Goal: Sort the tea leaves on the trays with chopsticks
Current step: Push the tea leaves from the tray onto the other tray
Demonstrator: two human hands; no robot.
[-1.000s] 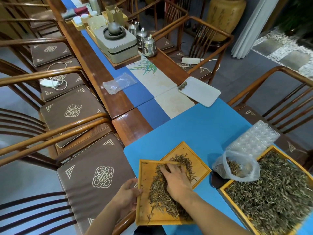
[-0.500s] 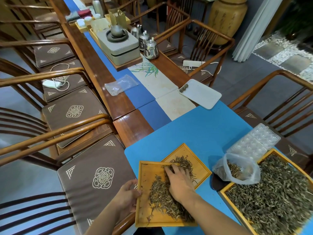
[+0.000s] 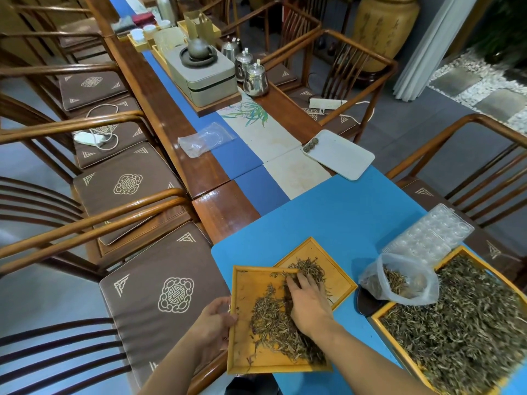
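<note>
- Your left hand (image 3: 214,320) grips the left edge of the near wooden tray (image 3: 245,292), fingers curled over the rim, thumb on the outer side.
- Your right hand (image 3: 306,302) lies palm-down on the tea leaves (image 3: 273,323) in that tray, fingers spread & pointing away from you; fingertips reach the far rim. It's flat and unclenched, grasping nothing I can see.
- No chopsticks visible in either hand.
- Near tray sits at the table's near-left corner, its far-right part overlapping a 2nd wooden tray (image 3: 336,269), which is turned diamond-wise under it.
- Leaves in the near tray: heap along the right half, bare wood on the left w/ a few stray bits. A smaller clump (image 3: 309,267) lies in the 2nd tray, just past your fingertips.
- Both trays rest on a blue mat (image 3: 342,212).
- Right side: big tray (image 3: 379,316) packed w/ tea leaves, partly cut off by the frame edge.
- Between the 2nd tray & the big one: open clear plastic bag (image 3: 410,280) w/ some leaves inside, leaning on the big tray's far-left corner.
- Behind the bag: clear plastic mould (image 3: 433,238) w/ round cells.
- Further up the table: white tray (image 3: 342,155) w/ a few small dark balls in its left corner, well apart from your hands.
</note>
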